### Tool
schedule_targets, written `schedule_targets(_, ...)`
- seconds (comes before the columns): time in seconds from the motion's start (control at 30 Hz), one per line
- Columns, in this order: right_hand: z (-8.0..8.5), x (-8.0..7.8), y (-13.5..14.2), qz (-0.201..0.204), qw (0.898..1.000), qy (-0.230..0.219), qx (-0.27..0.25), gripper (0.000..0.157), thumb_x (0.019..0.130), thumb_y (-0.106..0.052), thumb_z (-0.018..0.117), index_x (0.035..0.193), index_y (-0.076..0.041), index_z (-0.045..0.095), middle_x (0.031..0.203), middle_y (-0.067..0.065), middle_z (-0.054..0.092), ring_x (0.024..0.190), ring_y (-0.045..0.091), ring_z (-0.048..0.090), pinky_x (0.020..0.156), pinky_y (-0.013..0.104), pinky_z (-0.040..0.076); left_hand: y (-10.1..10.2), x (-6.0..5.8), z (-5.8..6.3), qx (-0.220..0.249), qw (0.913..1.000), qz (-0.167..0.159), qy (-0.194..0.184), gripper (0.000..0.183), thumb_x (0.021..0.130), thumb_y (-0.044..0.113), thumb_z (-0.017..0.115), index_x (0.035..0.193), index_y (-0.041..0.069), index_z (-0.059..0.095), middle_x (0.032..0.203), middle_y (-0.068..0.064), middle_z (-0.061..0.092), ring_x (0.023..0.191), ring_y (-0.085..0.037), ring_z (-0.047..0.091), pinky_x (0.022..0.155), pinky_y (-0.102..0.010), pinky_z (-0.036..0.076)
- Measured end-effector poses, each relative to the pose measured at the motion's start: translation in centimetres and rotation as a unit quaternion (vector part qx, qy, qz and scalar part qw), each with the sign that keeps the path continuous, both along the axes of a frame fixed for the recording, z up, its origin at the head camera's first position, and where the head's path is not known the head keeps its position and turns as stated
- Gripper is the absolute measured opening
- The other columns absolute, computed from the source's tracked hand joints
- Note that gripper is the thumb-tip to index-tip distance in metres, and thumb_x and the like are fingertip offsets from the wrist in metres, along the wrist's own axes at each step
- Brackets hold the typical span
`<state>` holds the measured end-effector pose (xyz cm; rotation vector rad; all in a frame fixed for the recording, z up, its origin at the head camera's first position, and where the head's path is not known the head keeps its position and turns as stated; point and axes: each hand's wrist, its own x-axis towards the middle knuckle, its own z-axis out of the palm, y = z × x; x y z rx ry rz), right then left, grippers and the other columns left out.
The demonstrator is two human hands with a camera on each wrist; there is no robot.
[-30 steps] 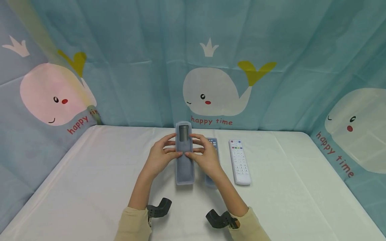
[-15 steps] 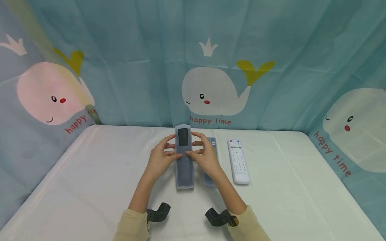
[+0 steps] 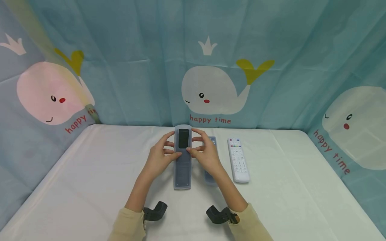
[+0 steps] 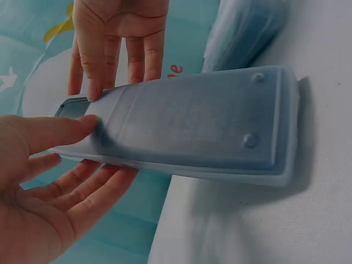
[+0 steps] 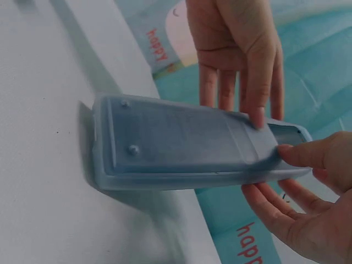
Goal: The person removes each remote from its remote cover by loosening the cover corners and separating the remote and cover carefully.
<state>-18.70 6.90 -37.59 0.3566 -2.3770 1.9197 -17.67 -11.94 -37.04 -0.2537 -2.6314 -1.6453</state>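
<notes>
Both hands hold a long grey-blue remote control (image 3: 182,170) in a translucent cover, standing tilted with its lower end close over the table. Near its top is a dark rectangular window (image 3: 183,138). My left hand (image 3: 158,155) grips the left edge, thumb across the face and fingers behind. From the other side my right hand (image 3: 208,154) grips it, its thumb at the window's lower edge. Two small round bumps show at the lower end of the cover (image 4: 192,121) in the left wrist view. In the right wrist view, my right thumb (image 5: 300,154) presses beside the opening.
A second grey-blue remote (image 3: 210,179) lies partly hidden behind my right hand and forearm. To its right lies a white remote (image 3: 239,160) with coloured buttons. A white cloth (image 3: 90,187) covers the table, and a teal whale-print curtain (image 3: 135,83) hangs behind it.
The held remote has come slightly down and its lower end has swung a little left. My right thumb has slid up the face to the window's edge. The other remotes stay put.
</notes>
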Motion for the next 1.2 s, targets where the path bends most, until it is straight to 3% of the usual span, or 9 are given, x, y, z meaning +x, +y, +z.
schedule_targets(0.23,0.9,0.4,0.1,-0.005,1.0,0.018,0.002,0.065,0.097,-0.001,0.073,0.156,-0.014,0.049,0.123,0.023,0.064,0.096,0.034,0.074,0.082,0.042,0.066,0.2,0.1,0.4,-0.014,0.9995,0.025,0.015,0.064,0.101,0.014,0.074,0.158,0.009,0.046,0.122,-0.023,0.068,0.104,-0.035,0.072,0.079,-0.04,0.066)
schedule_targets(0.43,1.2,0.5,-0.1,-0.003,0.999,0.043,0.012,0.062,0.098,-0.003,0.074,0.154,-0.012,0.051,0.123,0.022,0.064,0.094,0.033,0.074,0.078,0.038,0.065,0.5,0.4,0.9,-0.03,0.9976,0.049,0.038,0.056,0.103,0.022,0.072,0.152,0.008,0.052,0.121,-0.021,0.069,0.107,-0.035,0.072,0.083,-0.045,0.064)
schedule_targets(0.77,2.0,1.2,-0.6,-0.004,0.997,0.082,0.009,0.052,0.098,-0.002,0.073,0.148,-0.009,0.057,0.126,0.022,0.067,0.098,0.038,0.074,0.078,0.043,0.065,0.8,1.1,1.8,-0.013,0.9927,0.08,0.089,0.043,0.102,0.02,0.073,0.139,0.001,0.061,0.123,-0.021,0.07,0.109,-0.037,0.071,0.089,-0.053,0.061)
schedule_targets(1.2,2.9,1.7,-0.8,-0.012,0.996,0.085,-0.002,0.042,0.098,-0.005,0.074,0.139,-0.008,0.063,0.13,0.018,0.067,0.104,0.036,0.074,0.088,0.044,0.064,0.6,1.6,3.1,0.009,0.9883,0.083,0.127,0.044,0.098,0.013,0.078,0.139,0.005,0.064,0.117,-0.019,0.071,0.105,-0.034,0.072,0.088,-0.05,0.063)
